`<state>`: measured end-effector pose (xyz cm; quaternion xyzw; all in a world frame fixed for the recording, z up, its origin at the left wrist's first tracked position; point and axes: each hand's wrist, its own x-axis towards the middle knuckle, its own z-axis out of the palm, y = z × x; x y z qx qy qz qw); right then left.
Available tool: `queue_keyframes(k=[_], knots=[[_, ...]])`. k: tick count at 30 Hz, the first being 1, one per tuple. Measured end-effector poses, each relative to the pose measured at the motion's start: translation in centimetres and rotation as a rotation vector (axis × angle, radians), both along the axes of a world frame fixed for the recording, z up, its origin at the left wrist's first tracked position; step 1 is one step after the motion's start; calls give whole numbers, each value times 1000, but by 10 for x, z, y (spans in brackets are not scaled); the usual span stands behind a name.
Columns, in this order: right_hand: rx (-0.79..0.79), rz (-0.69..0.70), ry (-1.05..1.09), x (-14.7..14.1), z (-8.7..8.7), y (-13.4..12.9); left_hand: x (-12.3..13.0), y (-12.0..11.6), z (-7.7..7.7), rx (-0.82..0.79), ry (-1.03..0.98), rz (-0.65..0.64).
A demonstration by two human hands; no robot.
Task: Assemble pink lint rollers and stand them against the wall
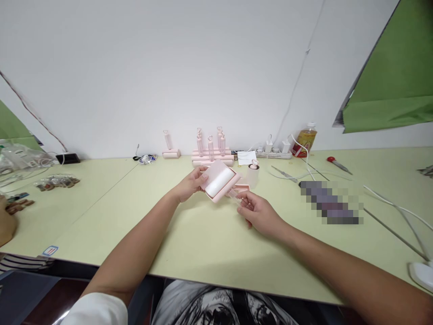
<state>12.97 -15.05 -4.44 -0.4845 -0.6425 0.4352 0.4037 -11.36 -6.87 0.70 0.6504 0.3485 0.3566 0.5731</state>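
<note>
A pink lint roller [219, 184] with a white roll showing in its opened case is held over the table between my two hands. My left hand [192, 182] grips the case at its left end, thumb on the top. The fingers of my right hand [257, 211] are closed round the clear handle. Just behind, partly covered by the roller, lies a pink part [244, 187]. Beside it stands a translucent container [252, 176] with a pink ringed piece in its top. Several pink lint rollers [212, 158] with upright handles line the wall, and one more roller [171, 154] sits to their left.
Along the wall run a power strip [274, 154] with chargers and a drink bottle [306, 140]. A red-handled screwdriver [339, 165], loose white cables [389, 204] and a blurred-out item [329, 203] lie right. Small bagged parts [57, 181] and another person's hand [6, 221] are at left.
</note>
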Motion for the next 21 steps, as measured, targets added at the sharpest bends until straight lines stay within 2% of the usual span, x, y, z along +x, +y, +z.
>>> queue_keyframes(k=[5, 9, 13, 15, 18, 21], knots=[[8, -19, -45, -1, 6, -2, 0, -3, 0, 113, 100, -104], [59, 6, -44, 0, 0, 0, 8, -10, 0, 190, 182, -192], [-60, 71, 51, -3, -5, -1, 16, -19, 3, 291, 291, -235], [-158, 100, 104, -6, -2, -3, 16, -23, 6, 419, 384, -189], [-264, 85, 180, -8, 7, -5, 17, -26, 8, 713, 508, -41], [-305, 53, 259, -4, 14, -4, 20, -26, 3, 970, 661, -39]])
